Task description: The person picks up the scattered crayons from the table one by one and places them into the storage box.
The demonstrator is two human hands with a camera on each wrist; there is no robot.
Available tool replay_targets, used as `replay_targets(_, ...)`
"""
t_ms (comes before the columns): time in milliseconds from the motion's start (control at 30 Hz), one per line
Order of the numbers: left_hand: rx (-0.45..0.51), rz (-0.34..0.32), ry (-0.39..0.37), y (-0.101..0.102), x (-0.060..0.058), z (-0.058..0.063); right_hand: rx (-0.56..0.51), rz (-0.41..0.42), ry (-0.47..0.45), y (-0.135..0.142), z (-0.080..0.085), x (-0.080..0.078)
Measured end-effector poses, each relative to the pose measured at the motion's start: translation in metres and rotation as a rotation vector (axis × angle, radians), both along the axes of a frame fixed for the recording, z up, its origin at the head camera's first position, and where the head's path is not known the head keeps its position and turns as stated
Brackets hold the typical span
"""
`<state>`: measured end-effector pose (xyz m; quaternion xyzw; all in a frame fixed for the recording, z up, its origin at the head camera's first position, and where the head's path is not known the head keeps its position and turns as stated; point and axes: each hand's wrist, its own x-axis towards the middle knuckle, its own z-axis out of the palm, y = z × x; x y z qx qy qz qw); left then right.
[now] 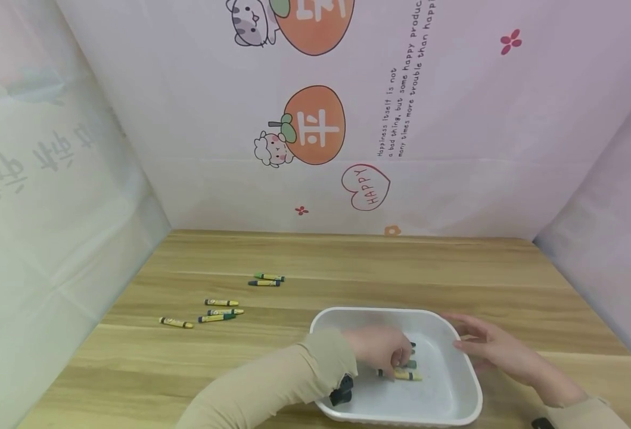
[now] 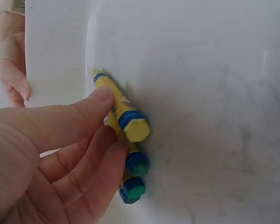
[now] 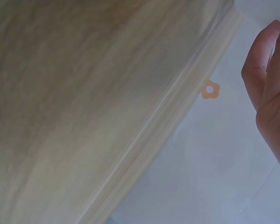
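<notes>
In the head view my left hand reaches down into a white plastic basin. The left wrist view shows its thumb and curled fingers pinching a yellow crayon with blue bands. Under and beside that one lie more crayons, among them a green-ended crayon, partly hidden by the fingers. They lie side by side on the basin floor. At the basin's right side, my right hand holds the rim, thumb at the lip and fingers on the outside. In the right wrist view only part of this hand shows.
On the wooden table, left of the basin, several crayons lie loose: a green crayon and a dark blue crayon farther back, yellow-wrapped crayons nearer. A printed white cloth rises behind the table's back edge.
</notes>
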<state>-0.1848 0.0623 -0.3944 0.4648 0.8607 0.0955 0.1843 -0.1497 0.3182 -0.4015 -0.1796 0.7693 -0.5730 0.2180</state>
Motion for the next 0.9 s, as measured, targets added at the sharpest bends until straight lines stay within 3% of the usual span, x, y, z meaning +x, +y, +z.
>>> replay_targets(133,0.036,0.021,-0.016,-0.006,-0.003,0.005,-0.004,0.009,-0.005,0.0,0.0,0.0)
replay_targets(233,0.069,0.029,-0.022,-0.016,-0.006,0.017,-0.007,0.013,-0.01,0.001,0.0,0.0)
replay_targets(467,0.154,0.088,-0.035,-0.056,-0.015,0.04,-0.016,0.01,-0.016,0.002,0.0,-0.001)
replay_targets(900,0.288,0.188,-0.06,-0.136,-0.02,0.05,-0.038,0.041,-0.029,0.0,-0.002,-0.003)
